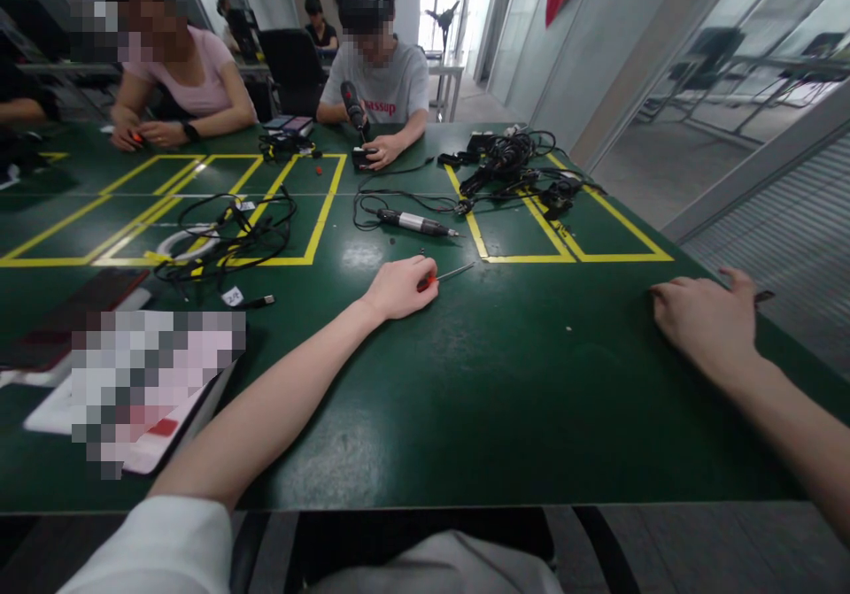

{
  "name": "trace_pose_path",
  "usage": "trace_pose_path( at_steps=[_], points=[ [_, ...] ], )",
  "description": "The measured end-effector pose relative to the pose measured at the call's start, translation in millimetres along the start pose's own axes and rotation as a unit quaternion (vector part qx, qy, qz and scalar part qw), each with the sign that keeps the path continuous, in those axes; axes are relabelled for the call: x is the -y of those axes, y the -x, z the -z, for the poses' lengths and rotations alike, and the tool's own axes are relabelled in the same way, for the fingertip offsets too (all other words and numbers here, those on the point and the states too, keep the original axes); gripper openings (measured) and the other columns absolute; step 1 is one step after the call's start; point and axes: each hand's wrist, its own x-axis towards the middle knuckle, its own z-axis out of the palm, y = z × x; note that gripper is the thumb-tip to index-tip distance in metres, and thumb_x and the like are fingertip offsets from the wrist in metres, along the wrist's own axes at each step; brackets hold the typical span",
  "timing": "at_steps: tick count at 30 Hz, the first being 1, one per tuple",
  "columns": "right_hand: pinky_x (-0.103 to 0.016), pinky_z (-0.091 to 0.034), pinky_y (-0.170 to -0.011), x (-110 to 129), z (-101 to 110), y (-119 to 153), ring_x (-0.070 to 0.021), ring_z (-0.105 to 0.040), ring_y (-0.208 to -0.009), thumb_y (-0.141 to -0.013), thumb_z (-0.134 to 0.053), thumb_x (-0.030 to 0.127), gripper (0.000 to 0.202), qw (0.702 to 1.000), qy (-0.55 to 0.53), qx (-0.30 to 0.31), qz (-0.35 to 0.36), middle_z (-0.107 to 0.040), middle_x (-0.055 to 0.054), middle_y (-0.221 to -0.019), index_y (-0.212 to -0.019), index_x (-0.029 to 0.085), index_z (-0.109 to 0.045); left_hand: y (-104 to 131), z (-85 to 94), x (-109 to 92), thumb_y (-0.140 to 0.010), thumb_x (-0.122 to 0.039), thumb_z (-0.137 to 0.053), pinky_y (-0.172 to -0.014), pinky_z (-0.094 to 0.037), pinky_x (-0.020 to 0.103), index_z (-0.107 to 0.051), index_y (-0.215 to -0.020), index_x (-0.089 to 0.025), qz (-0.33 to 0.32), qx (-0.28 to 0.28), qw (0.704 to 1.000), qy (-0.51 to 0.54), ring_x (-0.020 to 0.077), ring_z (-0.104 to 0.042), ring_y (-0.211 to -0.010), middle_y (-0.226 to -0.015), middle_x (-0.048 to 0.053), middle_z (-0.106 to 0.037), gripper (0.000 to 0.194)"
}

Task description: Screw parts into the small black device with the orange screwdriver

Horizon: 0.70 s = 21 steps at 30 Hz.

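Screwdriver (446,275), red-handled, with thin grey shaft (458,270)

One bench (498,417) carries three dark cable tangles (510,157) and one black-and-silver pen-shaped tool (413,222). There is one thin-shafted screwdriver (432,281) and one power driver (353,105). The wearer's own hands number two: left hand (402,288), right hand (705,321).

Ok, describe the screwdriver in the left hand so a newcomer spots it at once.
On the green table, find the wearer's left hand near the picture's middle. A screwdriver sticks out of it, thin shaft pointing right. Its partly red handle sets it apart from the thicker black and silver tool lying beyond.
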Motion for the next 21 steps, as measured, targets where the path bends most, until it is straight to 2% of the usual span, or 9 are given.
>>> trace_pose_path(
  at_steps=[4,8,12,16,18,21],
  points=[
    [-0.051,-0.045,-0.100,-3.2,1.5,3.0,-0.0309,-0.075,-0.088,-0.098,-0.040,0.019,0.045,0.999,-0.026,-0.020,-0.002,-0.083,-0.017,-0.095,-0.087,0.011,-0.083,-0.1,0.2,-0.3,-0.092,-0.031,-0.053,-0.068,-0.044,0.032,-0.066,-0.094,-0.021,0.002,0.001,1.000,0.000,0.0198,-0.062,-0.075,-0.090,0.005,-0.070,0.016],
    [-0.045,-0.049,-0.092,-0.6,10.7,1.2,-0.0312,-0.076,-0.091,-0.099,-0.038,0.019,0.047,0.998,-0.061,0.006,-0.029,-0.082,-0.020,-0.099,-0.091,0.009,-0.083,-0.1,0.9,-0.4,-0.092,-0.031,-0.054,-0.069,-0.044,0.032,-0.065,-0.093,-0.021,0.000,0.003,1.000,0.000,0.0196,-0.062,-0.075,-0.089,0.005,-0.070,0.015],
    [-0.044,-0.050,-0.096,2.0,19.5,-4.1,-0.0295,-0.076,-0.088,-0.096,-0.041,0.021,0.042,0.995,-0.078,0.034,-0.044,-0.082,-0.018,-0.097,-0.097,0.010,-0.082,-0.3,0.1,-0.4,-0.093,-0.030,-0.054,-0.070,-0.045,0.032,-0.066,-0.094,-0.020,0.002,0.005,1.000,-0.004,0.0199,-0.063,-0.075,-0.089,0.004,-0.070,0.016],
    [-0.042,-0.056,-0.087,4.6,29.2,-6.7,-0.0322,-0.075,-0.093,-0.093,-0.049,0.027,0.037,0.991,-0.103,0.053,-0.068,-0.079,-0.020,-0.106,-0.099,0.010,-0.080,-0.8,-1.8,-0.3,-0.093,-0.030,-0.054,-0.070,-0.046,0.032,-0.066,-0.095,-0.020,-0.001,0.003,1.000,-0.009,0.0203,-0.065,-0.078,-0.092,0.005,-0.071,0.016],
    [-0.042,-0.058,-0.084,7.1,33.5,-6.4,-0.0335,-0.075,-0.094,-0.095,-0.046,0.028,0.039,0.987,-0.128,0.056,-0.080,-0.076,-0.021,-0.111,-0.102,0.009,-0.080,-0.9,-2.4,0.0,-0.093,-0.030,-0.054,-0.070,-0.046,0.032,-0.066,-0.095,-0.020,-0.002,0.000,1.000,-0.009,0.0204,-0.065,-0.079,-0.094,0.005,-0.072,0.016],
    [-0.043,-0.060,-0.088,12.3,36.7,-5.1,-0.0342,-0.074,-0.097,-0.096,-0.043,0.024,0.040,0.976,-0.180,0.077,-0.099,-0.073,-0.022,-0.113,-0.107,0.007,-0.078,-0.8,-2.1,0.5,-0.093,-0.030,-0.054,-0.069,-0.046,0.032,-0.066,-0.094,-0.020,-0.001,0.000,1.000,-0.010,0.0202,-0.065,-0.078,-0.093,0.005,-0.072,0.016]
  ],
)
